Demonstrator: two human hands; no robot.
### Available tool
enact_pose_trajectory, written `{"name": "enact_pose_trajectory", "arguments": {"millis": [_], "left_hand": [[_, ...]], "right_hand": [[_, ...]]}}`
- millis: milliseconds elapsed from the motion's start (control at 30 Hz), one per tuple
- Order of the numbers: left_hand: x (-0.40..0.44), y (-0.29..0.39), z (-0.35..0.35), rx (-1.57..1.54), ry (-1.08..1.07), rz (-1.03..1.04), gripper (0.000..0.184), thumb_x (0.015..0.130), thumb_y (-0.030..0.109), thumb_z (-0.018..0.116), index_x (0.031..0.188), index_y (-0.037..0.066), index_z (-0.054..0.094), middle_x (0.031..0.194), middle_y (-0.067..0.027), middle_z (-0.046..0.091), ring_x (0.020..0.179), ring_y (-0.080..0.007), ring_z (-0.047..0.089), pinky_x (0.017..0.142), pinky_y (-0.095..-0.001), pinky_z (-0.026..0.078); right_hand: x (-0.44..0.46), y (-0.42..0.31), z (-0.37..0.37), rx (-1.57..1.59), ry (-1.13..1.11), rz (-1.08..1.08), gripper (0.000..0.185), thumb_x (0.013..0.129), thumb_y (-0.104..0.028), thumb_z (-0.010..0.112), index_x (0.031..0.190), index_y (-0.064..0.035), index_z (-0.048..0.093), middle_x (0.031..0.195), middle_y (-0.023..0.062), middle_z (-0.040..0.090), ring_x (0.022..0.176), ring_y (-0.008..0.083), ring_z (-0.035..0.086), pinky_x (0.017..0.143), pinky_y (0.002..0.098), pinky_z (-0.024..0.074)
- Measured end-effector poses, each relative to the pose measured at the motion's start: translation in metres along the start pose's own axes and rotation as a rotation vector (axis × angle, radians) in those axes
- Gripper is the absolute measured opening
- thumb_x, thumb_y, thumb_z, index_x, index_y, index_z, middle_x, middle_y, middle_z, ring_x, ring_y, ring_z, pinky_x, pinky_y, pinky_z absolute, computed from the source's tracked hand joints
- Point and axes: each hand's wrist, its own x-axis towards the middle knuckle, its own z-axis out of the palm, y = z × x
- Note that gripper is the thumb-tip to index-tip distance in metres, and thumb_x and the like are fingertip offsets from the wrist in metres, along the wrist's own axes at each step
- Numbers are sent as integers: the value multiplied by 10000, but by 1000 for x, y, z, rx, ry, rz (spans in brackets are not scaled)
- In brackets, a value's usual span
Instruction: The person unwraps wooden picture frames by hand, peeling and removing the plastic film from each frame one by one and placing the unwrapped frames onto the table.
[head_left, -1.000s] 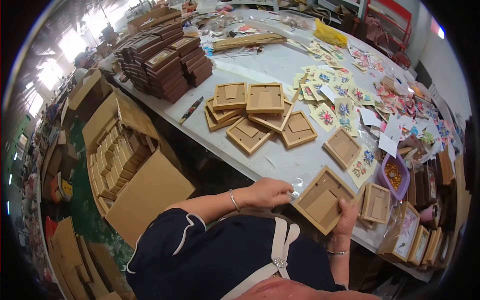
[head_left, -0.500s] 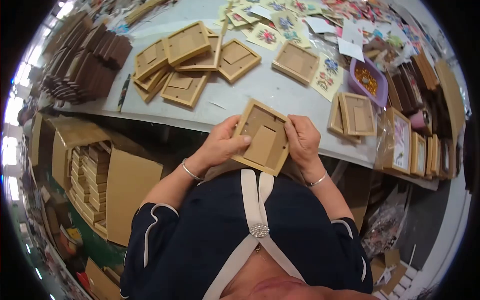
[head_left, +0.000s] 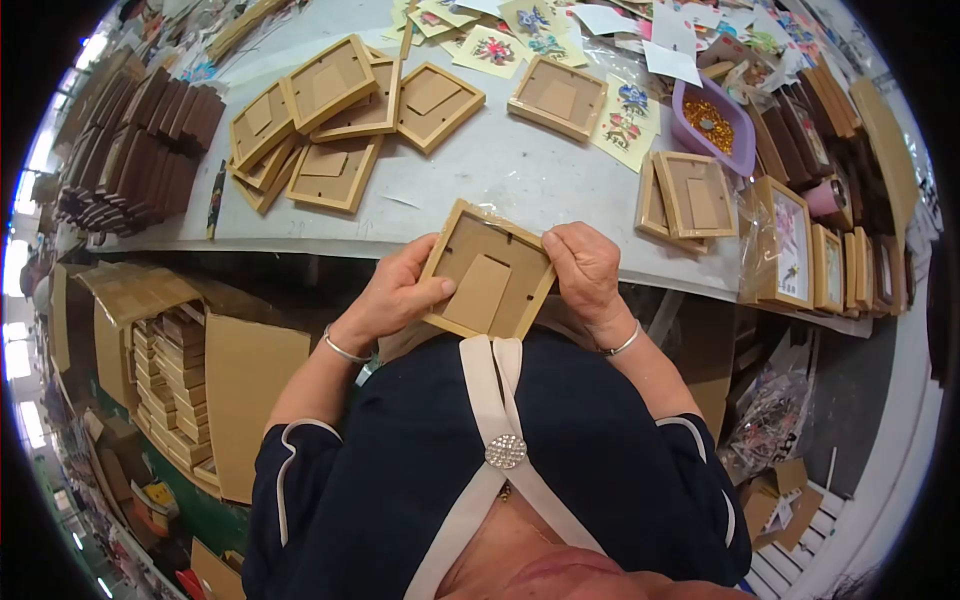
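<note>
A light wooden photo frame [head_left: 483, 283] is held tilted in front of my chest, its brown backboard and stand flap facing up. My left hand [head_left: 402, 292] grips its left side, with the thumb over the edge. At the upper right corner, the fingers of my right hand [head_left: 585, 268] are closed on the same frame. Beyond my hands, a loose pile of similar frames [head_left: 328, 85] lies backs up on the white table [head_left: 440, 196]. A single frame [head_left: 558, 97] rests beside printed flower cards [head_left: 628, 115]. Two more frames [head_left: 697, 196] overlap near the table's right front edge.
Stacks of dark brown frames [head_left: 140, 150] stand at the left, near a dark pen-like tool [head_left: 216, 200]. A purple basket [head_left: 745, 150] holds gold-coloured bits. Upright frames [head_left: 791, 245] line the right edge. An open carton [head_left: 257, 400] of frames sits below left.
Since the first frame, my left hand has taken hold of the frame's left side, and the frame has come in front of my chest. My right hand now grips its upper right corner. The view has shifted.
</note>
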Motion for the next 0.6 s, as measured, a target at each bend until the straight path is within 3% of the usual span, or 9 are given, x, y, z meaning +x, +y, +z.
{"name": "enact_pose_trajectory", "arguments": {"millis": [133,333,400,467,600], "left_hand": [[-14,-2,5,-20,11,-2,511,759,22,573,1245,-22,417,1021,-72,569,835,-124,517,744,-208,424],[-16,-12,4,-130,3,25,548,732,14,584,1253,-12,416,1056,-87,567,888,-146,519,783,-216,410],[-19,-16,2,-117,-2,58,551,727,18,587,1251,-8,422,1061,-90,567,905,-154,519,796,-221,406],[-18,-24,-2,19,-19,148,540,726,42,596,1241,-1,439,1065,-72,569,909,-151,516,797,-232,406],[-17,-6,-2,179,-54,159,526,734,63,593,1236,0,448,1066,-58,569,912,-143,512,804,-235,405]], "right_hand": [[-6,-8,-3,328,-17,293,100,782,-55,565,710,5,602,656,39,548,579,124,443,549,226,372],[-3,6,-3,595,-152,712,109,749,-80,571,712,18,602,661,26,545,596,113,439,568,207,362],[-7,8,-4,626,-140,694,116,743,-88,571,710,19,602,661,23,545,596,114,439,572,203,359],[-8,2,-17,415,-238,599,112,751,-83,567,699,11,600,647,35,541,581,126,437,562,218,368],[0,2,-26,133,-197,248,131,762,-92,564,675,5,568,623,62,523,541,159,434,538,257,380]]}}
